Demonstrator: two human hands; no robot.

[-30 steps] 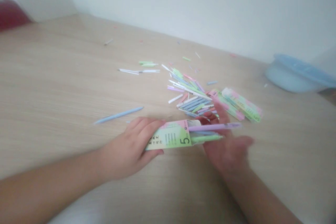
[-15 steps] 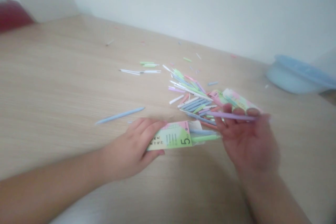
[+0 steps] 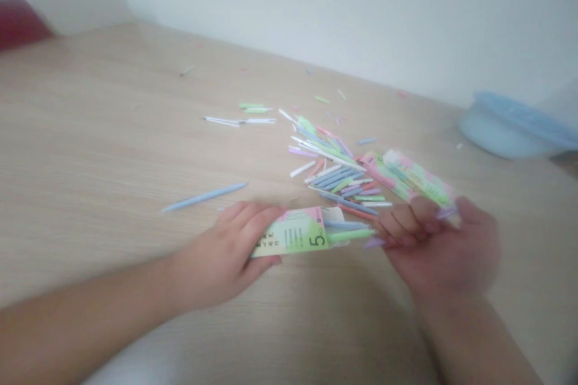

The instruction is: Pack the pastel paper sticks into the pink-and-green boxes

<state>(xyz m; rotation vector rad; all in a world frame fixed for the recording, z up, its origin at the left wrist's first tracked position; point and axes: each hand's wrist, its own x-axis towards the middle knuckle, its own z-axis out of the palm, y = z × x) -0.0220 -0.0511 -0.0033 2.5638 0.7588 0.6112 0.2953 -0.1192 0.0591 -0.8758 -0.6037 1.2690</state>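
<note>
My left hand (image 3: 237, 246) is wrapped round a small pink and green card pack (image 3: 300, 233) marked with a 5. From the pack's right-hand opening stick out a blue pen (image 3: 347, 225) and a green pen (image 3: 350, 234), beside a raised white flap. My right hand (image 3: 436, 246), palm up, has its fingers curled over a purple pen (image 3: 374, 243); only its two ends show, the left one close to the pack's opening. A blue pen (image 3: 205, 197) lies alone left of the pack.
Beyond my hands lies a heap of pastel pens and pen parts (image 3: 336, 177). Two similar packs (image 3: 418, 177) rest against its right side. Small pieces are scattered over the wooden table (image 3: 112, 144). A light blue basin (image 3: 510, 126) stands at the right near the wall.
My right hand's fingers have closed over the purple pen, which lay across them before. That hand has turned, and the pen sits slightly lower. My left hand and the pack have barely moved.
</note>
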